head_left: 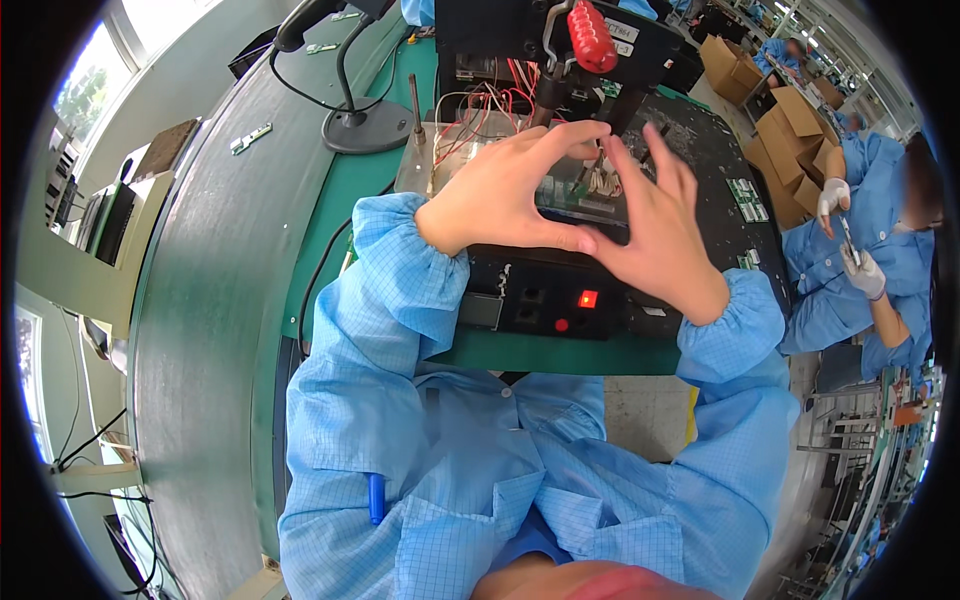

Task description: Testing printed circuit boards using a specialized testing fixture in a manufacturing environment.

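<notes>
Both of my hands hover over a test fixture, thumbs meeting and fingers arched into a ring. My left hand [515,190] has its fingers bent and spread from the thumb, with nothing visible in it. My right hand [662,235] is open too, its fingers stretched upward and slightly blurred. Through the gap between them shows a clear plate [568,205] with a small connector and wires [603,183]. Above the hands stands a toggle clamp with a red handle [592,38]. Below them, the fixture's black front panel [530,325] carries a lit red switch [588,299].
At the back left, a scanner stand [362,128] rises beside a metal post [415,105]. One small circuit board [251,138] lies on the left bench; green boards [746,200] lie right of the fixture. A gloved co-worker [860,235] works at the right near cardboard boxes [790,140].
</notes>
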Motion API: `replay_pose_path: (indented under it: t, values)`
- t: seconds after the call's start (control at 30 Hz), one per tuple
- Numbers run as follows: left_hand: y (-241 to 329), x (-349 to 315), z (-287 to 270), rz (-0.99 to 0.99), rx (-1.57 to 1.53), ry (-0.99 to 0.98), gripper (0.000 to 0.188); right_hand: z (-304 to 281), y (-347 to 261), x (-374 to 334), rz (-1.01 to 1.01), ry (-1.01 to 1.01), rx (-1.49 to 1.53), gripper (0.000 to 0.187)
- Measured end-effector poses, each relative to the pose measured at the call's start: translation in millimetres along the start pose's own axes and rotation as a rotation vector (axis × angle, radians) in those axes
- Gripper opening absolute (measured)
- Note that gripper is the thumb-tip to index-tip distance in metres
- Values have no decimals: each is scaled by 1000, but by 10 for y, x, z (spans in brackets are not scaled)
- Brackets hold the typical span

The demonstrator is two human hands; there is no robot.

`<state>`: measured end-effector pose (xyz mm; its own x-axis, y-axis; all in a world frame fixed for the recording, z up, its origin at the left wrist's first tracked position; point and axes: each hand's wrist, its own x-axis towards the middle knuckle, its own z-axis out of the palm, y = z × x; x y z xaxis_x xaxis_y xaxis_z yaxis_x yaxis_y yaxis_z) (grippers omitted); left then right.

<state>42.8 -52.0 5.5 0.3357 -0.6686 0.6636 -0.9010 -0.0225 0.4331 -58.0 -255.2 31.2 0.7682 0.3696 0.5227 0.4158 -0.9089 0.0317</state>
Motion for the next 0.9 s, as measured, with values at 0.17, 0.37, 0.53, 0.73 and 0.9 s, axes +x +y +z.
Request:
replay_pose_path:
  t: [0.17,0.37,0.53,0.73,0.9]
  values:
    - [27,-15,-6,-49,-40,-15,108,36,-26,0,-4,-27,-12,92]
    - [52,4,-12,-65,-64,-38,108,-42,16,-24,32,-84,-35,95]
    - [38,-31,7,40,87,8,106,-110,32,-6,54,173,10,95]
    - [49,17,13,94,113,60,102,-53,29,-95,67,-64,-82,94]
    - [55,-11,13,-39,57,9,104,-99,-21,11,13,86,-67,93]
